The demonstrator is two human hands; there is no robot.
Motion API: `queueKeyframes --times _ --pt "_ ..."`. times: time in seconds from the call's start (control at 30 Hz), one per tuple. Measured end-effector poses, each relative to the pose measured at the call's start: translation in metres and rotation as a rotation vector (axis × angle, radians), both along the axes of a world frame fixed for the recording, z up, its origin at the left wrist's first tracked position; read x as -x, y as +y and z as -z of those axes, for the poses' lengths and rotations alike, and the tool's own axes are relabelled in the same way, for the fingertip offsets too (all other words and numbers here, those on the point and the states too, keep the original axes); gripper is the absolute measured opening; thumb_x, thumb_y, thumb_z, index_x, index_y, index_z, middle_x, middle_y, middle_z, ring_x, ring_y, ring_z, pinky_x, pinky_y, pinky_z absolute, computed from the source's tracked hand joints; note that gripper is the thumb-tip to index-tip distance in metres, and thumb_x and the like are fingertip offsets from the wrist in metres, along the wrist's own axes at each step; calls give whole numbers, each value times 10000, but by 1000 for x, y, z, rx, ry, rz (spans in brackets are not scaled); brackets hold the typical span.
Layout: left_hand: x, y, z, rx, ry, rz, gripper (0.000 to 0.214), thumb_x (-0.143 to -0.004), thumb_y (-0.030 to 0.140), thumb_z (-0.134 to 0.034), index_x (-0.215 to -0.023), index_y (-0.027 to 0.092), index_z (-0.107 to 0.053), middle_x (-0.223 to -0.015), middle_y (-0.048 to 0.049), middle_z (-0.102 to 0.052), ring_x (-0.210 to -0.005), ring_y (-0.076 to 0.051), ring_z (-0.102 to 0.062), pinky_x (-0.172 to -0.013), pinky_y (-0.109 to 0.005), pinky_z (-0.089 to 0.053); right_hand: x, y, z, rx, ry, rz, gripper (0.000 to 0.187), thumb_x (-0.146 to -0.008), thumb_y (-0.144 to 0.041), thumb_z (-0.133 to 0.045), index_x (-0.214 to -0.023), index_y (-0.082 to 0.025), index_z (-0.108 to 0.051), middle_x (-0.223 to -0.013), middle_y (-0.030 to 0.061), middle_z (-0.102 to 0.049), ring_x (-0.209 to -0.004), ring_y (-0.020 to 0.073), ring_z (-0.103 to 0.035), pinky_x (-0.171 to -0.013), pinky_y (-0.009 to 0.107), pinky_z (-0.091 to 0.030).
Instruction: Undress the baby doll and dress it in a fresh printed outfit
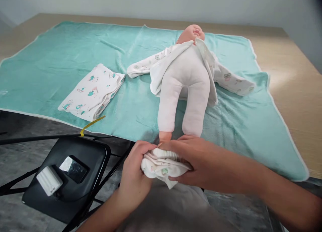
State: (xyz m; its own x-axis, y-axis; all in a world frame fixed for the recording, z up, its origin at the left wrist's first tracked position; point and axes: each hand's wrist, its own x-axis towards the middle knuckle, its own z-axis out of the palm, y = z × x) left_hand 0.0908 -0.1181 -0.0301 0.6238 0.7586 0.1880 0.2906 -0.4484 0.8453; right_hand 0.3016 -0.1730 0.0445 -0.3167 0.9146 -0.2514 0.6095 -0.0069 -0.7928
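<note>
A baby doll (pixel 186 67) lies on its back with its legs toward me, dressed in a white printed jacket (pixel 156 59) that hangs open at the front. At the table's near edge, a bunched white baby garment (pixel 161 170) with small prints and a ribbed band is held between both hands. My left hand (pixel 136 173) grips its left side, thumb on top. My right hand (pixel 198 160) is closed around its right side, close to the doll's feet (pixel 165 136). The fingers partly hide the feet, and I cannot tell whether the garment is around one.
A teal blanket (pixel 141 104) covers much of the wooden table (pixel 297 84). To the left lies a folded white printed cloth (pixel 93 91). Below, a black chair (pixel 83 201) holds a white box-shaped device (pixel 49 180) and a dark phone-like device (pixel 73 169). A yellow tie (pixel 92 124) sits on a black cable.
</note>
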Motion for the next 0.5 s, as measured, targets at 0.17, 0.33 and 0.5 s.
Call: queueKeyframes --times 0.17,0.33,0.5 --pt "-5 7 -6 106 99 138 442 -833 87 -584 -1250 227 -542 -1314 -105 -572 -1186 -245 -577 -981 -402 -495 -34 -28 10 -95 135 224 555 -779 -411 -768 -1290 -317 -573 -1225 52 -623 -1047 253 -613 -824 336 -528" --pt "-6 11 -17 448 43 134 450 -870 195 -626 -1304 274 -543 -1305 -55 -644 -1147 -229 -639 -947 -364 -536 -51 -69 30 -197 -72 257 792 -684 -419 -844 -1391 -395 -487 -1413 54 -492 -1299 339 -456 -1013 459 -482" --pt "-17 19 -26 555 -73 86 324 -845 220 -649 -1169 210 -649 -1128 -38 -733 -984 -221 -716 -797 -298 -592 -27 -78 53 -246 -114 412 671 -831 -239 -680 -1432 -346 -401 -1338 92 -508 -1236 305 -501 -969 471 -494"
